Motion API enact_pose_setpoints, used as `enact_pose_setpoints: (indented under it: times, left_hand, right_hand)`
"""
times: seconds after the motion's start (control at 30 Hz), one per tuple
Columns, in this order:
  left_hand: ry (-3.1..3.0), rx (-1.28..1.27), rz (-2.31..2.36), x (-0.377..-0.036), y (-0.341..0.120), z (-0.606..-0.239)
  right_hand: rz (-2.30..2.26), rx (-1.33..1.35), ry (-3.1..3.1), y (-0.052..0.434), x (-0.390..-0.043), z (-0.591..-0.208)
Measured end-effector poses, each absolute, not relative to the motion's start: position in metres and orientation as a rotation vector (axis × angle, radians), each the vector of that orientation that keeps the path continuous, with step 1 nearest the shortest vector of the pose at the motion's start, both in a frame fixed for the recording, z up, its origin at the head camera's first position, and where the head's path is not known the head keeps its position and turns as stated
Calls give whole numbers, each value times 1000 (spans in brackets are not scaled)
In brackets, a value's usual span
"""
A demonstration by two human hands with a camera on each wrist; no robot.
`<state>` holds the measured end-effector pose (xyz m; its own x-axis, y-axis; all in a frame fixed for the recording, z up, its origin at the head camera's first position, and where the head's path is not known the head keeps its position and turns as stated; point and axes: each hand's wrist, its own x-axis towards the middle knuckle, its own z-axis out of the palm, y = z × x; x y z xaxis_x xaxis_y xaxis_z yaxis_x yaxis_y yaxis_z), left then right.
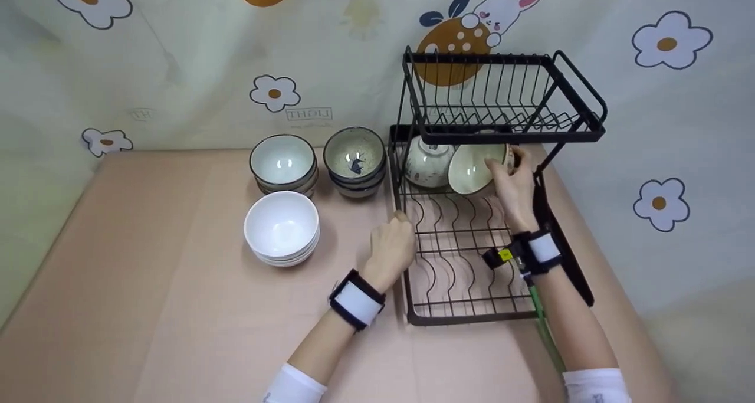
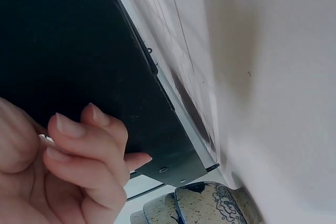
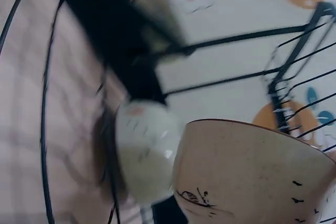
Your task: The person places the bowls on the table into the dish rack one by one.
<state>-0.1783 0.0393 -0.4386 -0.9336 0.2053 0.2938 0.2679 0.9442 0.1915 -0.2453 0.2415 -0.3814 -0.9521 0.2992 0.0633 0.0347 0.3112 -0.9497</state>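
My right hand pinches the rim of a cream bowl, thumb inside and fingers behind. The bowl is tilted on its side, its inside facing the front, in the lower tier of a black two-tier dish rack. Small dark bird marks show on its outside in the right wrist view. Left of it, an upside-down patterned bowl stands at the back of that tier. My left hand grips the rack's left side rail, its fingers curled against the dark side panel.
Left of the rack stand three stacks of bowls: speckled ones, pale blue-lined ones and white ones. The rack's wire upper tier overhangs the bowls. A patterned curtain hangs behind the table.
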Motion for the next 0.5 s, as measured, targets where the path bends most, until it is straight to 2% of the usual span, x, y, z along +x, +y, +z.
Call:
enact_pose_setpoints:
  times: [0.27, 0.5]
  left_hand:
    - [-2814, -354, -317, -178, 39, -438]
    - [-2864, -341, -339, -181, 39, -440]
  right_hand:
    - [1007, -116, -2506, 252, -273, -397]
    - [548, 226, -2473, 263, -292, -407]
